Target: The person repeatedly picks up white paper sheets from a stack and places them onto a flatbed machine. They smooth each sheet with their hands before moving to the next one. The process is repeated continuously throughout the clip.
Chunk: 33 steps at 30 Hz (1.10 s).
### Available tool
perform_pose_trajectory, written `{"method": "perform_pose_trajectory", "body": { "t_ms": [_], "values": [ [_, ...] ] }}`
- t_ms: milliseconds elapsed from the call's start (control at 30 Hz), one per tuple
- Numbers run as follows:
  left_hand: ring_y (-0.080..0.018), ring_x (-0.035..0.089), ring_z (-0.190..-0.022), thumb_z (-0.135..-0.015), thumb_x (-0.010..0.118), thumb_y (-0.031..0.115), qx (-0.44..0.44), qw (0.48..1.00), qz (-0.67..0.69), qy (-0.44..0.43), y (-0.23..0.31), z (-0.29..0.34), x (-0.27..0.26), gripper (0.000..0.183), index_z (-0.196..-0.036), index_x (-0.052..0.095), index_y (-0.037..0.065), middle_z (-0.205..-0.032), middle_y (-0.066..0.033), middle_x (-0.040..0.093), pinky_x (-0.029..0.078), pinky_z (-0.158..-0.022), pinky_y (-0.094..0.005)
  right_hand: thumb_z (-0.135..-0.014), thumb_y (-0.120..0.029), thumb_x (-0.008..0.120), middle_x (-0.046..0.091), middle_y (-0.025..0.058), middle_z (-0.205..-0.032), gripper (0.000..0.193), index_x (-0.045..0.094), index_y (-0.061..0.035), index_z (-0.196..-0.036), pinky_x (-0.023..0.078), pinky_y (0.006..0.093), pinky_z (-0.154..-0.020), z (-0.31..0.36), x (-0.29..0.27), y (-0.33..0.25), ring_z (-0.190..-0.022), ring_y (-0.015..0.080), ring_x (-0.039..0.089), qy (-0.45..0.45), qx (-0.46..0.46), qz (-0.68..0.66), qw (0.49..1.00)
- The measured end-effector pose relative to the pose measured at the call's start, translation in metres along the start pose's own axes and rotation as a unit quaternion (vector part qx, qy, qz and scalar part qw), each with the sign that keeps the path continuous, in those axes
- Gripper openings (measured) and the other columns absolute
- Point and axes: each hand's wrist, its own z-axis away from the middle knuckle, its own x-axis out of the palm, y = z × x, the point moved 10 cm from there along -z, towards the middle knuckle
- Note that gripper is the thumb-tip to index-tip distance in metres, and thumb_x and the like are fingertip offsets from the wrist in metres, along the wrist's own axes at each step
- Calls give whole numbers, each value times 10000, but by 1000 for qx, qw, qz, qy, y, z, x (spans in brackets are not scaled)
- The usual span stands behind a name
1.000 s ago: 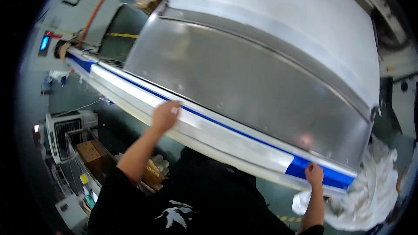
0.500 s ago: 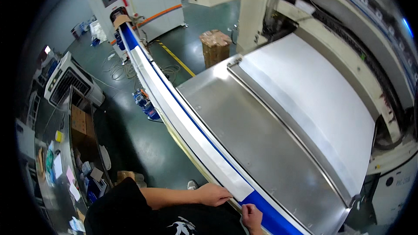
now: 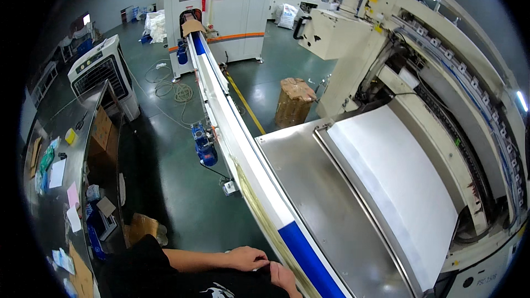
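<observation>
Where the long white conveyor rail (image 3: 232, 132) reaches the lower edge of the head view, both bare hands meet at its near end. The left hand (image 3: 247, 257) lies knuckles up with its fingers curled down together onto something small and pale at the rail's edge, too hidden to name. The right hand (image 3: 284, 277) sits just beside it, touching the rail's side, fingers bent; whether it pinches anything cannot be told.

From the hands the rail runs far away as a narrow, straight white beam, bending with the lens, up to a white cabinet machine (image 3: 221, 11) with a small lit screen. Just past the right hand a blue band (image 3: 309, 262) covers its top face; another blue stretch shows at its far end. A yellowish strip runs along its left flank near the hands.

Right of the hands, touching the rail, spreads a sloping stainless steel table (image 3: 326, 204), and beyond that a wide white sheet (image 3: 397, 182) curving under a cream machine frame (image 3: 441, 77). Left of the hands lies green floor, with a blue motor (image 3: 204, 149) under the rail and a cluttered workbench (image 3: 66, 176) well apart.
</observation>
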Motion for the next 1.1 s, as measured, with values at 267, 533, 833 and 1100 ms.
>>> {"method": "perform_pose_trajectory", "body": {
  "t_ms": [267,533,833,1100],
  "values": [
    [-282,572,-984,-862,581,424,143,989,17,28,6,22,-3,449,-1130,586,64,-1035,-126,594,454,-848,-352,-927,-283,390,609,131,-869,300,596,-67,-942,458,414,-681,-1,31,-7,-767,303,579,-10,61,-92,994],
    [-263,595,-941,-873,596,360,140,989,42,-6,0,25,-4,367,-1119,603,88,-1004,-114,609,468,-813,-344,-952,-322,374,613,121,-915,367,605,-39,-991,447,375,-739,-1,71,11,-805,263,578,-49,192,-341,919],
    [-187,608,-920,-885,599,315,145,976,155,40,-4,37,-7,325,-1113,622,85,-1023,-91,630,472,-806,-289,-980,-365,357,618,111,-967,445,615,-8,-1045,434,330,-804,9,87,19,-847,217,576,-59,246,-414,874],
    [-114,597,-845,-875,622,333,67,974,217,9,-34,29,5,332,-1097,633,87,-945,-28,658,472,-771,-261,-982,-420,309,617,105,-1003,524,605,-2,-1095,417,314,-842,4,99,9,-886,202,571,-98,231,-438,863]
  ]
}}
